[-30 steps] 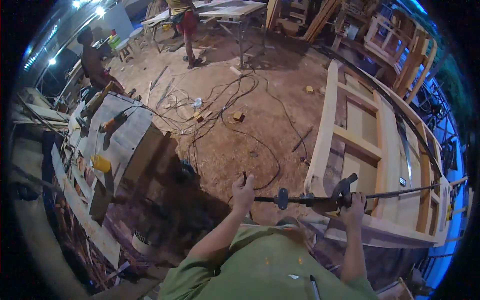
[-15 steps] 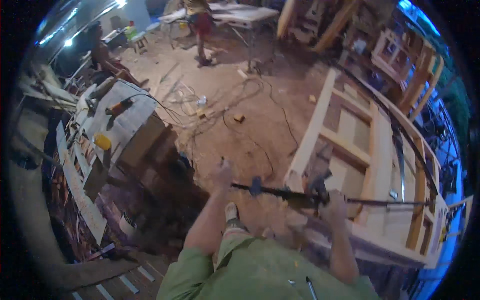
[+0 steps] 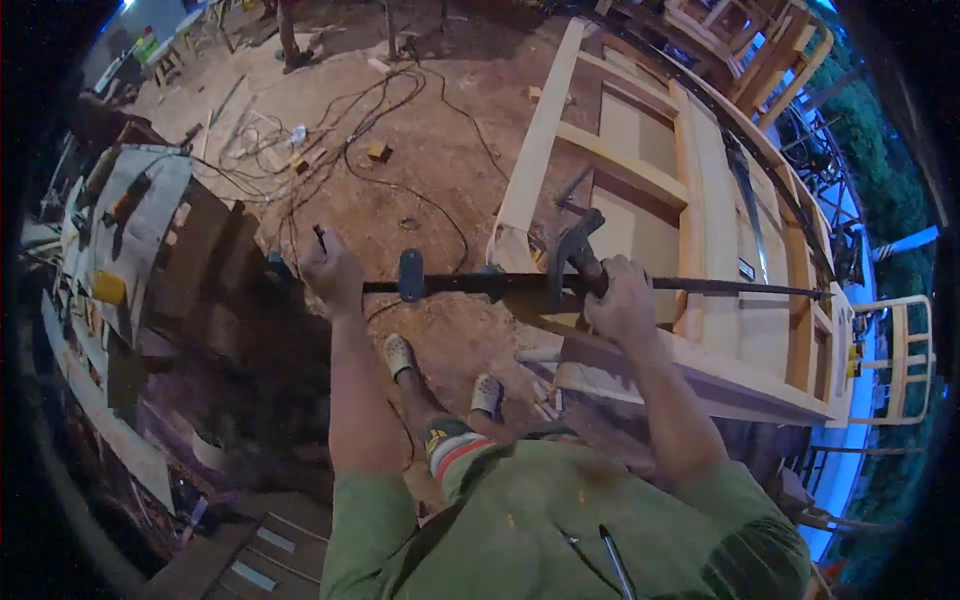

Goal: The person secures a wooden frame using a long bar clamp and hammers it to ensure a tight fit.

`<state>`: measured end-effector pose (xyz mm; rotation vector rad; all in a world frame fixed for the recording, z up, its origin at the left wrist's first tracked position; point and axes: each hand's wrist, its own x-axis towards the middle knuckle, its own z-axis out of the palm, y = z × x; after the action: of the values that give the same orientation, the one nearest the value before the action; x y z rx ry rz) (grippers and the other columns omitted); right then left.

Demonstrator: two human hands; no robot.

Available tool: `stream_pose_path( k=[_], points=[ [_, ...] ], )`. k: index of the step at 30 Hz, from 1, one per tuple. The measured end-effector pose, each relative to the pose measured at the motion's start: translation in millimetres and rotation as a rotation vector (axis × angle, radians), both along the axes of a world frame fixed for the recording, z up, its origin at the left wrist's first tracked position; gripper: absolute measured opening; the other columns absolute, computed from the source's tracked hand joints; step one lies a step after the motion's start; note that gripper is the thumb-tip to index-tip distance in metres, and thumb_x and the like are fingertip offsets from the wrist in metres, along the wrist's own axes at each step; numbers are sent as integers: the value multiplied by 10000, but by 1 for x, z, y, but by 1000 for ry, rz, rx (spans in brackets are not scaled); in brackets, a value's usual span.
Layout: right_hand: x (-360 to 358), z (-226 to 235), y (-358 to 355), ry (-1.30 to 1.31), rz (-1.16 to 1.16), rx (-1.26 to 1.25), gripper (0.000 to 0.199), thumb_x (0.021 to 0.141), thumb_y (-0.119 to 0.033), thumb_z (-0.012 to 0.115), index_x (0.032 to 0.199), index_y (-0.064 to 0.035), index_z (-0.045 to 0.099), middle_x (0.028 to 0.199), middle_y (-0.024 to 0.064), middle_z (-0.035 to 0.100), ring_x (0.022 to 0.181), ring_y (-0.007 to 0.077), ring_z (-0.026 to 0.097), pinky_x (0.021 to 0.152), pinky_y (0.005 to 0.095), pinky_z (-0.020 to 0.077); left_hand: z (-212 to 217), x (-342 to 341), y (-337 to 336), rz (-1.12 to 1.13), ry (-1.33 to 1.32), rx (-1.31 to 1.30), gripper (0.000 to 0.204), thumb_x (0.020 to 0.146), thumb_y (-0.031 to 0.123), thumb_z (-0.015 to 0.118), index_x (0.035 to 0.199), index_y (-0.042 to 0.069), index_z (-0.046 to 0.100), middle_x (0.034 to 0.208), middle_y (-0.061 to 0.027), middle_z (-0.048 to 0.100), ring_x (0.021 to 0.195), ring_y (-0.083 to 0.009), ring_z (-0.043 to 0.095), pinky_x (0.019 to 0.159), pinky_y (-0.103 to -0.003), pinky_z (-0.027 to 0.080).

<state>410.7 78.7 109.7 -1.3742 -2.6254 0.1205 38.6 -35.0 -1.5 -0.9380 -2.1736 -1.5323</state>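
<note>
A long dark bar clamp (image 3: pixel 465 284) lies nearly level across the space before me, its right part passing over a pale wooden frame (image 3: pixel 690 210). My left hand (image 3: pixel 332 272) is closed at the clamp's left end, and a short dark tip pokes out above the fist. A dark sliding piece (image 3: pixel 411 275) sits on the bar between my hands. My right hand (image 3: pixel 622 305) grips the handle beside the clamp's jaw (image 3: pixel 575 245), close to the frame's near left corner. What my left fingers wrap round is mostly hidden.
A cluttered bench (image 3: pixel 140 225) on the left bears a yellow cup-like object (image 3: pixel 109 288) and a power tool. Black cables (image 3: pixel 370 125) and small wood blocks (image 3: pixel 378 151) lie on the dirt floor. More wooden frames (image 3: pixel 905 360) stand at the right. Another person's legs (image 3: pixel 288 35) show far off.
My view has shifted, so the bench and the wooden frame appear farther left. The clamp shows larger and more level. Both hands still hold it and look farther apart.
</note>
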Motion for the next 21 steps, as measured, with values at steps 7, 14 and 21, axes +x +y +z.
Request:
stream_pose_path(
  k=[7,14,21],
  points=[
    [-2,-10,3,8,30,34,391,673,-206,706,999,-22,591,984,162,566,970,364,543,852,488,442,36,22,-9,102,-420,253,380,893,139,598,548,44,470,512,38,460,485,-61,399,458,-294,267],
    [1,-10,1,-24,3,-3,390,702,-243,701,1014,-32,598,998,155,575,1011,345,542,909,467,422,23,18,-28,-114,-719,594,343,896,199,621,595,74,515,528,24,464,493,-61,404,461,-257,263],
    [-3,4,-4,69,-26,-62,417,734,-279,693,1043,-17,595,1040,157,578,1058,334,538,966,460,381,82,5,-23,-194,-1001,402,414,947,367,517,625,107,515,523,9,442,472,-109,429,451,-253,292]
  ],
)
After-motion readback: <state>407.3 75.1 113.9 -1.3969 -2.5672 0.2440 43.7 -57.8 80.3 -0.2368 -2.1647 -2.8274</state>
